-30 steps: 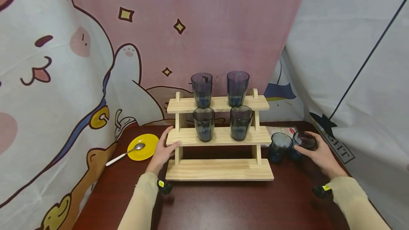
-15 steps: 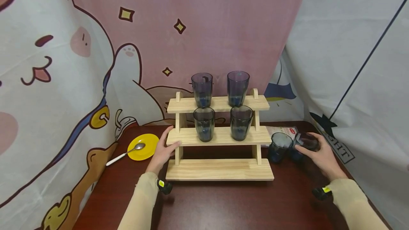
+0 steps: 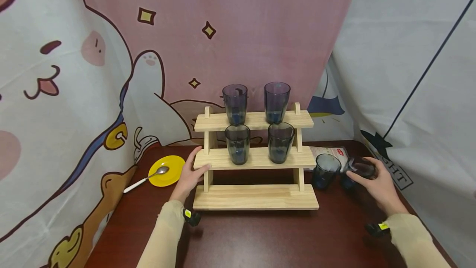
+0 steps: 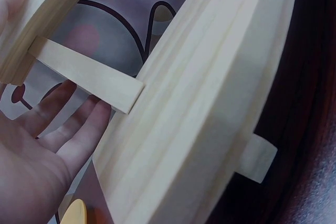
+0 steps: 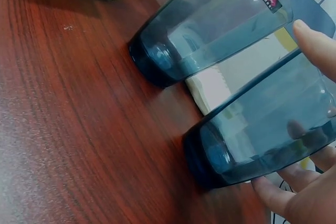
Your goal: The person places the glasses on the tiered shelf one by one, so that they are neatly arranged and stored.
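My left hand (image 3: 189,179) grips the left end of the middle step of a three-tier wooden display stand (image 3: 256,197). In the left wrist view its thumb lies on the step and the fingers reach behind an upright (image 4: 86,72). At the right of the table, my right hand (image 3: 383,187) holds a dark blue drinking glass (image 5: 252,129) between thumb and fingers near the rim. Whether that glass touches the table I cannot tell. A matching glass (image 3: 326,173) stands beside it on the left, a small gap between them. Several more glasses (image 3: 237,144) stand upright on the stand's upper two steps.
On the left lies a yellow plate (image 3: 176,178) with a white-handled spoon (image 3: 162,170) leaning across its rim. Behind the two right-hand glasses lies a flat printed packet (image 3: 329,151). Printed curtains (image 3: 267,32) hang round the dark red wooden table (image 3: 260,239).
My right hand has shifted slightly right with its glass, widening the gap to the neighbouring glass. The left hand and the stand have stayed put.
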### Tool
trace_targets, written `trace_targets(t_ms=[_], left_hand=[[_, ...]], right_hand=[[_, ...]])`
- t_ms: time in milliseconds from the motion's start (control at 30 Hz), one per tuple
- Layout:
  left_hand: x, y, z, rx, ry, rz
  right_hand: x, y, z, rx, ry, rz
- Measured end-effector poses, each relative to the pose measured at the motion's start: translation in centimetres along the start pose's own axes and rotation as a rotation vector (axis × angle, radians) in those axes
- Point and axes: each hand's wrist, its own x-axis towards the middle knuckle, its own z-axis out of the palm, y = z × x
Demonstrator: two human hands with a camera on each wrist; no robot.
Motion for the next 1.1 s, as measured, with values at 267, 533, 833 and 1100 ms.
trace_targets(t_ms=[267,533,833,1100], left_hand=[[0.0,0.0,0.1,0.01,0.003,0.006],[0.0,0.0,0.1,0.011,0.003,-0.001],[0.0,0.1,0.0,-0.001,-0.001,0.004],[-0.1,0.1,0.0,0.002,-0.003,-0.006]], right_hand=[[-1.0,-0.2,-0.5,0.03,0.014,0.01],[-2.0,-1.5,-1.3,0.181,0.055,-0.038],[-2.9,-3.4,-1.8,0.59,0.033,-0.125],[-3.8,-6.3,-1.8,0.802,0.007,-0.207]])
